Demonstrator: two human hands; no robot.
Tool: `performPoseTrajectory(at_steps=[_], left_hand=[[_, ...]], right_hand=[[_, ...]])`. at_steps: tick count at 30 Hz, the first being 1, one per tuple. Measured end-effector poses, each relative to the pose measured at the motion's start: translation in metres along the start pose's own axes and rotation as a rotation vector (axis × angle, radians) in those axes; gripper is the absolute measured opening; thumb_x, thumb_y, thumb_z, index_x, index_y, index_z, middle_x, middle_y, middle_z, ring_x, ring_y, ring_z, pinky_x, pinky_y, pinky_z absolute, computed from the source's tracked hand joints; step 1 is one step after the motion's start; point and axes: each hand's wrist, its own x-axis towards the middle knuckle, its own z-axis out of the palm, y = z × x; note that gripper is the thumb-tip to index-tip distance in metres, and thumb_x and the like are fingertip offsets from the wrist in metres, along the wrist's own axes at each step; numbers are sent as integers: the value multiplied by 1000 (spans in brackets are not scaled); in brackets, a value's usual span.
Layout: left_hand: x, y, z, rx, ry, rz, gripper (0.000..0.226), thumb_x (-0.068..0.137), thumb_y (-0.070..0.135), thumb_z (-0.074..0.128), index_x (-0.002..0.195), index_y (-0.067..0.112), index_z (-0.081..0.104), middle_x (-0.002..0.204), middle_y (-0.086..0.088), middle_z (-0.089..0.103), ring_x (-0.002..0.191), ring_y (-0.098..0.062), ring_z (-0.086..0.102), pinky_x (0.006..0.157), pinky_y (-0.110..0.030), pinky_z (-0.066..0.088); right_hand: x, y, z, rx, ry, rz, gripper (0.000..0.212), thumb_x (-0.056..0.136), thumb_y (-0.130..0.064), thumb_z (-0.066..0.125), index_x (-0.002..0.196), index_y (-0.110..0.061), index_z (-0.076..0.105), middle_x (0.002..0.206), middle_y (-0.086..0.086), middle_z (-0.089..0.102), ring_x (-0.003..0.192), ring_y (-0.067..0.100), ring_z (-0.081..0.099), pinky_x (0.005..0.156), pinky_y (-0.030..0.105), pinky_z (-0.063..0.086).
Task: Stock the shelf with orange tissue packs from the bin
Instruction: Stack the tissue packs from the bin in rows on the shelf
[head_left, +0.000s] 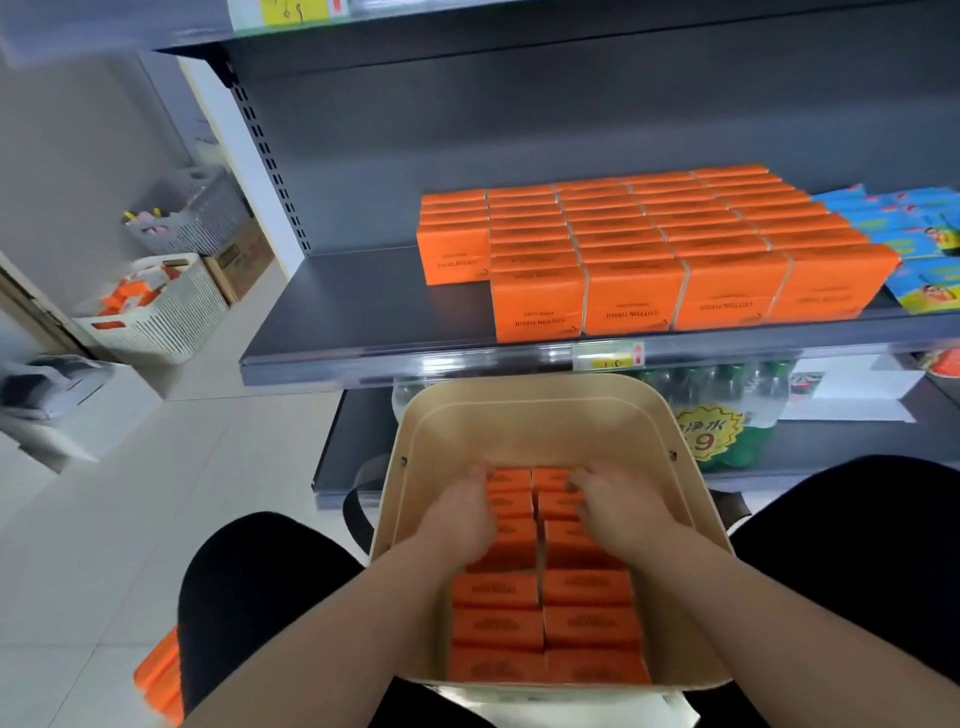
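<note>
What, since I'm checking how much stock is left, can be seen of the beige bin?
The beige bin is a square tub with rounded corners and smooth, seemingly plastic walls, a small dark stud on each side wall and a dark strap outside its left. It stands upright between the person's legs, below the shelf front. Two columns of orange tissue packs cover its floor. The left hand and right hand reach inside, fingers curled over the far packs.

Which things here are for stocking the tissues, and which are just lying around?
For the job: bin, orange packs in bin, shelf, stocked orange packs, left hand, right hand.
Just lying about: blue packs, water bottles, white basket, grey basket.
</note>
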Motion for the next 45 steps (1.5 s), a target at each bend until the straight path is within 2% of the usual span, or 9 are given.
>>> performPoseTrajectory(at_steps=[2,6,19,22,31,34,37,42,45], left_hand=[[-1,-10,16,-13,-13,-37,29,87,8,47,115,15,49,108,-7,63,102,-25,60,90,-35,47],[0,-35,41,34,-51,-111,32,89,12,45,120,20,46,114,-6,61,104,-25,60,92,-41,48],[8,-37,45,44,-69,-156,40,86,9,50,124,17,45,116,-8,60,106,-27,59,89,-37,49],[9,-37,44,22,-54,-168,38,85,6,48,122,17,47,113,-9,62,105,-27,60,89,-38,49],[6,-33,44,8,-45,-169,37,90,11,51,125,21,45,114,-3,60,105,-21,59,87,-34,48],[6,-34,44,23,-40,-164,38,90,11,51,126,21,45,117,-3,59,107,-21,58,89,-34,48],[5,-35,43,35,-33,-158,38,90,9,50,125,21,46,117,-4,60,106,-22,59,88,-34,49],[12,-34,44,47,-6,-135,36,88,9,52,124,17,50,121,-6,59,111,-24,57,90,-32,46],[21,-31,42,118,-9,-97,39,88,8,51,127,15,50,127,-7,56,118,-25,53,95,-31,43]], right_hand=[[-2,3,16,11,-57,22,29,90,-17,45,116,-25,56,117,0,57,109,22,53,88,36,46],[0,9,38,25,-164,61,30,90,-15,44,116,-24,55,121,2,57,112,22,54,90,34,46],[19,9,60,-93,-277,27,38,91,-12,45,128,-20,46,133,5,47,123,24,45,98,36,39],[16,5,66,-148,-272,22,37,92,-14,49,128,-18,45,134,5,46,123,24,44,98,35,39],[12,5,65,-224,-248,55,33,96,-13,35,126,-16,47,134,8,43,125,25,40,98,38,35],[15,2,57,-176,-244,107,34,94,-11,36,126,-16,45,132,6,49,123,26,45,97,37,37],[16,-7,42,-141,-198,104,34,90,-14,42,124,-18,46,128,4,54,119,25,50,96,37,37],[0,-20,7,-200,-56,47,35,89,-16,41,124,-19,44,126,5,52,119,27,48,94,41,36],[-18,-21,-5,-214,-58,32,35,90,-17,42,124,-20,42,125,4,53,117,25,49,93,40,35]])
